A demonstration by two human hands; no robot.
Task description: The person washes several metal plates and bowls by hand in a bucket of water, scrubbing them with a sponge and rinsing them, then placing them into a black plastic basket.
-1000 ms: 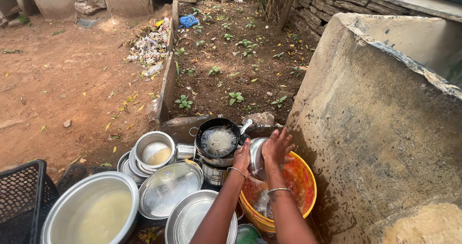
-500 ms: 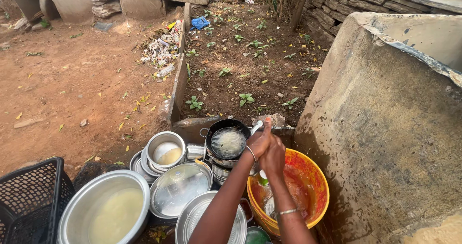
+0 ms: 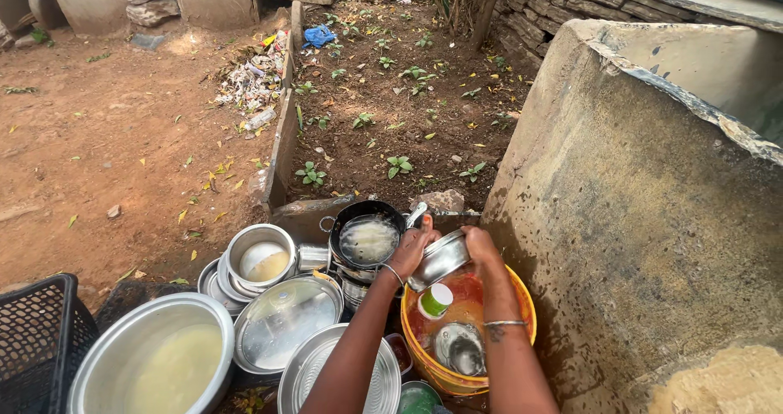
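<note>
- a black plastic crate point(image 3: 37, 340) at the lower left edge
- a large steel basin point(image 3: 155, 361) with cloudy water, just beside the crate
- a flat steel lid point(image 3: 285, 320) and a ridged steel plate point(image 3: 322, 373) near the basin
- a stack of steel pots point(image 3: 259, 261) with pale liquid in the top one
- a black pan point(image 3: 367, 236) with soapy water
- a rough concrete tank wall point(image 3: 644, 210) on the right
- a heap of litter point(image 3: 253, 79) on the red soil
- small green seedlings point(image 3: 398, 166) in a dark soil bed
</note>
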